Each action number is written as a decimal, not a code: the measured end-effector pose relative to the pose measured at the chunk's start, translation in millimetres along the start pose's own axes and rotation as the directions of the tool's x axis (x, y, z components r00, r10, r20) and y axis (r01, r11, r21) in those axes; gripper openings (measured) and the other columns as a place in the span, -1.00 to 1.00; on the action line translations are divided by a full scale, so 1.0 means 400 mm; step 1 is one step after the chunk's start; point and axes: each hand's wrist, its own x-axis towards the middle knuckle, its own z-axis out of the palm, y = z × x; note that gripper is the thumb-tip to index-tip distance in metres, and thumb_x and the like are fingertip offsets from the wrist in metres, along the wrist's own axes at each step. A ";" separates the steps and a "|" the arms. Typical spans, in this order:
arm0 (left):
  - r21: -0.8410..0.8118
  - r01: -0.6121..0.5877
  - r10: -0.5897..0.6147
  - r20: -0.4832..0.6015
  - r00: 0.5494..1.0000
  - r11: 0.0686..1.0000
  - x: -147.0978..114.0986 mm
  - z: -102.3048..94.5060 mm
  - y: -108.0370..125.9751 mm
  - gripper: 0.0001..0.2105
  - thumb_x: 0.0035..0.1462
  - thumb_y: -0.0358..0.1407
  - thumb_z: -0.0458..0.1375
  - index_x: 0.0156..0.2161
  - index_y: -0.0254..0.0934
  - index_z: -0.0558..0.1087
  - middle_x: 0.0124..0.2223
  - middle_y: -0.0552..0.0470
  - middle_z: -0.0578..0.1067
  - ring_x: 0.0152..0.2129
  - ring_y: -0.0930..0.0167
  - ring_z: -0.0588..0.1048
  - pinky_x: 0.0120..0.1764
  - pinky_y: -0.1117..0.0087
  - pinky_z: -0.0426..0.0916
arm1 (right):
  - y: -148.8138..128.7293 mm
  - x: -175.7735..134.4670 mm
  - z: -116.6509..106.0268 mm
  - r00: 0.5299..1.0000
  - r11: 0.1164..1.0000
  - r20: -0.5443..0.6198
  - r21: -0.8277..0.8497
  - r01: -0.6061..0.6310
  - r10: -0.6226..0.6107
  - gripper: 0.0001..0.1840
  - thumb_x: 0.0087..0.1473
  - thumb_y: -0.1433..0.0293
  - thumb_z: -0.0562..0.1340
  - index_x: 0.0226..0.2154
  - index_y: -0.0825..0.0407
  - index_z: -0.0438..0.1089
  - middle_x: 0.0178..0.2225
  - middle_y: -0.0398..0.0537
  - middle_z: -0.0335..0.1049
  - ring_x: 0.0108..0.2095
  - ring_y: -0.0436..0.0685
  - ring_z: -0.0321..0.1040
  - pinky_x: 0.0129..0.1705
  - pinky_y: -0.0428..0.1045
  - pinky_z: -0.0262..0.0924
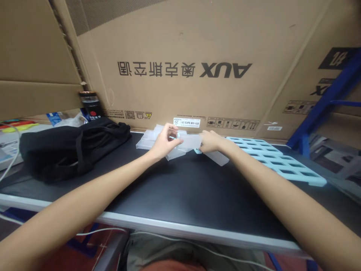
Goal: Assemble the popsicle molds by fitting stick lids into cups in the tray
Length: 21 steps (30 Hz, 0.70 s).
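Observation:
Between my hands, a frosted clear plastic box point(191, 141) is held just above the table. My left hand point(167, 142) pinches its left end with thumb and fingers, and a bit of light blue shows at the fingertips. Closed round the right end is my right hand point(211, 141), its fingertips mostly hidden. A small light blue piece point(197, 151) peeks out below that hand. Several similar clear boxes point(146, 140) lie in a loose pile behind and beside my left hand. Another flat clear piece point(218, 158) rests on the table under my right wrist.
Light blue slotted racks point(293, 168) lie on the black table point(180, 192) to the right. A black cloth bag point(62, 150) and a dark tumbler point(90, 105) occupy the left. A large cardboard sheet point(175, 45) stands at the back, with a blue metal post point(318, 98) at right.

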 end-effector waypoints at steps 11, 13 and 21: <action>0.069 -0.174 0.145 0.306 0.941 0.982 -0.036 0.030 0.014 -0.73 0.13 -0.17 0.27 -0.20 -0.23 0.29 -0.17 -0.01 0.44 -0.21 0.36 0.46 -0.18 0.35 0.35 | -0.010 0.073 0.055 0.992 0.995 -0.087 0.044 -0.089 0.093 -0.50 0.14 0.18 0.13 0.08 -0.01 0.44 0.04 0.30 0.24 0.08 0.42 0.09 0.00 0.19 0.04; 0.154 -0.223 0.156 0.358 0.921 0.963 -0.045 0.040 0.015 -0.76 0.17 -0.14 0.24 -0.23 -0.23 0.32 -0.16 -0.01 0.45 -0.25 0.38 0.45 -0.24 0.38 0.33 | -0.005 0.092 0.056 0.992 0.993 -0.076 0.063 -0.097 0.101 -0.50 0.13 0.13 0.15 0.04 0.00 0.48 0.03 0.31 0.25 0.09 0.44 0.07 0.02 0.21 0.03; 0.351 -0.345 0.087 0.580 0.810 0.870 -0.079 0.053 -0.004 -0.44 0.14 -0.10 0.25 0.16 -0.14 0.13 -0.34 0.11 0.39 -0.53 0.42 0.39 -0.43 0.39 0.27 | -0.003 0.109 0.062 0.978 0.978 -0.137 0.156 -0.137 0.159 -0.69 0.10 0.37 0.14 -0.19 0.09 0.54 -0.02 0.27 0.38 0.04 0.33 0.15 -0.01 0.14 0.06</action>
